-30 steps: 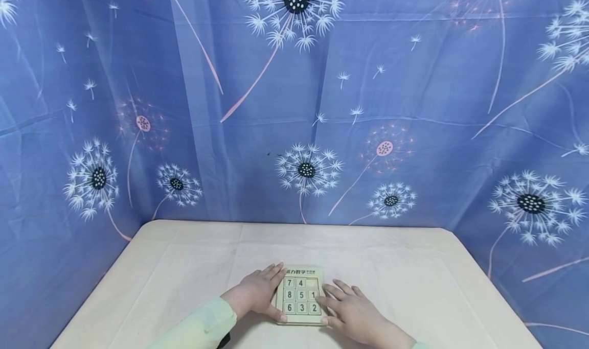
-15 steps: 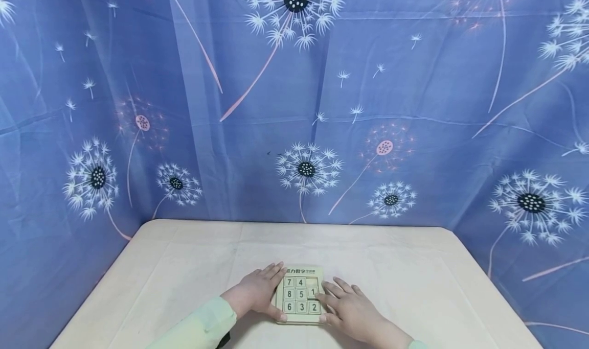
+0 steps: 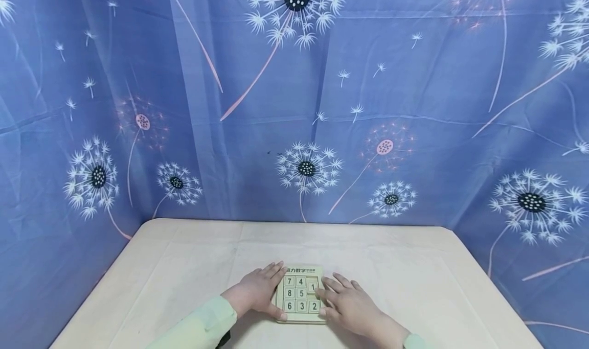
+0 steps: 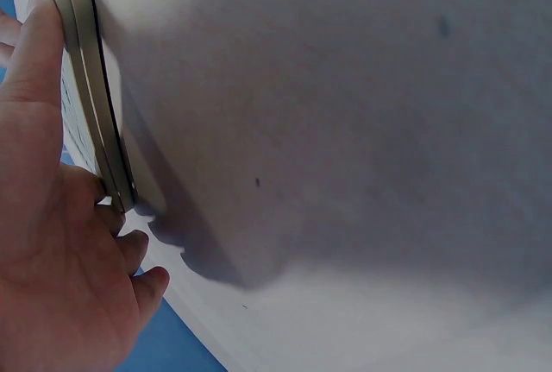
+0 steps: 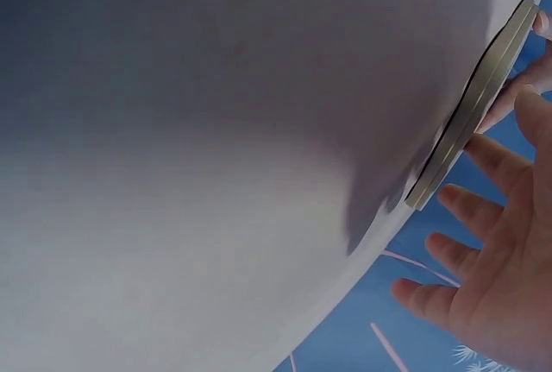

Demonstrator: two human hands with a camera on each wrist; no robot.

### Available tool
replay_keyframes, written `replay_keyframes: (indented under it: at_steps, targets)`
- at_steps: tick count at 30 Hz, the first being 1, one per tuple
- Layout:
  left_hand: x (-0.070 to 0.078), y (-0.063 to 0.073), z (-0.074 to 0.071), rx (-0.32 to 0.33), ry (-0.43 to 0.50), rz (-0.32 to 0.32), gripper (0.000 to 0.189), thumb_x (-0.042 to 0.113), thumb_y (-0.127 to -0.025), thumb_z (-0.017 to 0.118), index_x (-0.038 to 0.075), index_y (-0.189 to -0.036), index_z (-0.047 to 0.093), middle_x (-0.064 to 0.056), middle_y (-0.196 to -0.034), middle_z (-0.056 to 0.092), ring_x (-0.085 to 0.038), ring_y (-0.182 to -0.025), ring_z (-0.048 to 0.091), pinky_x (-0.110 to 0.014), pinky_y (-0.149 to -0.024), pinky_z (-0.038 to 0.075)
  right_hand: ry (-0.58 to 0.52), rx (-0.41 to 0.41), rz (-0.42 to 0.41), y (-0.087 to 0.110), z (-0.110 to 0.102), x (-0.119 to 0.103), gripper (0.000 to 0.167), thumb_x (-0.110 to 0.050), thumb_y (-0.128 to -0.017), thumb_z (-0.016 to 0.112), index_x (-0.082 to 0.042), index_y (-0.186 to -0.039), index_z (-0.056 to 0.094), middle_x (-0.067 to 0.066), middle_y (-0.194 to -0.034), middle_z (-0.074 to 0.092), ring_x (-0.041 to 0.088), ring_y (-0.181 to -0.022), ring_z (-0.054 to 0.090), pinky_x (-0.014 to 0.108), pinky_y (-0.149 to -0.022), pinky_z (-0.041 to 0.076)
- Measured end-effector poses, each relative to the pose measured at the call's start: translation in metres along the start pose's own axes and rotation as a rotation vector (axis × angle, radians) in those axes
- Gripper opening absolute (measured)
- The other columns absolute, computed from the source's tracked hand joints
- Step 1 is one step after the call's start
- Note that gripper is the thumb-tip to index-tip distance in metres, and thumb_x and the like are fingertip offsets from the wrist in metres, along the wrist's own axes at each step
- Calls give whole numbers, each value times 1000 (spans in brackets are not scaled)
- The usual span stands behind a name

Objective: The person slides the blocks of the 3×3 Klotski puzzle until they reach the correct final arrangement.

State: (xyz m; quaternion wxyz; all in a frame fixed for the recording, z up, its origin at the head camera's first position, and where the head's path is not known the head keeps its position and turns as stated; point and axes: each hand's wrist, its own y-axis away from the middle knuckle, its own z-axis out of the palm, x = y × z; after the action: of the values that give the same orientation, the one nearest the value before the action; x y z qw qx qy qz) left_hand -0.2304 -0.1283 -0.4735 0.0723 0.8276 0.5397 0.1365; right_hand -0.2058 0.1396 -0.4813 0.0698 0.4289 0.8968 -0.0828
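A pale number slide puzzle point(image 3: 301, 318) lies flat on the table, its digits facing up. My left hand point(image 3: 259, 290) grips its left side, thumb at the near corner and fingers at the far one; the left wrist view shows the thumb against the puzzle's edge point(image 4: 90, 70). On the right, my right hand point(image 3: 352, 305) touches the tile marked 1 point(image 3: 312, 286) with the index fingertip, and its thumb rests by the near right edge. Its other fingers are spread, fairly straight, in the right wrist view. Tile 1 sits high in the right column, with a gap between it and tile 2 point(image 3: 314, 306).
The table point(image 3: 391, 257) has a cream cover and rounded far corners. Behind it and along both sides hangs a blue curtain point(image 3: 239, 160) printed with dandelions. Light green sleeves point(image 3: 202, 321) cover the forearms.
Tile 1 has slid away from the person, from beside tile 5 most of the way up to the top row, with the right index finger following. The left hand has stayed still.
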Motion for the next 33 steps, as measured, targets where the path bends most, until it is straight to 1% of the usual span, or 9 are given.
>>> replay_keyframes:
  at_steps: [5,13,21,27,33]
  targets:
    - [0,0,0,3,-7,5,119,74,-69,78,11,-160,35,-7,-170,31,-26,-158,31,-46,-127,36,-7,-6,10,-1,0,1,52,-54,-98,59,-19,-136,67,15,-149,59,47,-140,50,76,-105,45]
    - [0,0,-1,-2,1,-4,118,73,-69,79,11,-160,35,-7,-170,31,-26,-158,30,-46,-128,35,-9,-11,13,-3,0,2,52,-55,-98,59,-19,-136,67,15,-148,60,47,-140,51,75,-105,46]
    - [1,1,0,3,11,-2,118,72,-69,79,11,-160,36,-7,-170,31,-26,-158,31,-46,-127,35,-19,0,12,-4,-1,2,50,-50,-98,61,-17,-135,67,16,-147,60,48,-140,50,76,-105,45]
    - [1,0,0,4,10,-2,118,73,-69,79,11,-160,35,-7,-170,31,-26,-158,31,-46,-128,35,-47,-20,28,-7,-3,2,52,-51,-98,61,-16,-136,67,18,-149,58,50,-141,48,78,-106,42]
    - [1,0,0,6,14,-1,119,72,-69,79,10,-160,35,-8,-170,31,-26,-158,31,-47,-127,35,-43,-39,39,-10,-3,3,53,-52,-98,60,-16,-137,66,17,-150,57,50,-142,47,78,-107,41]
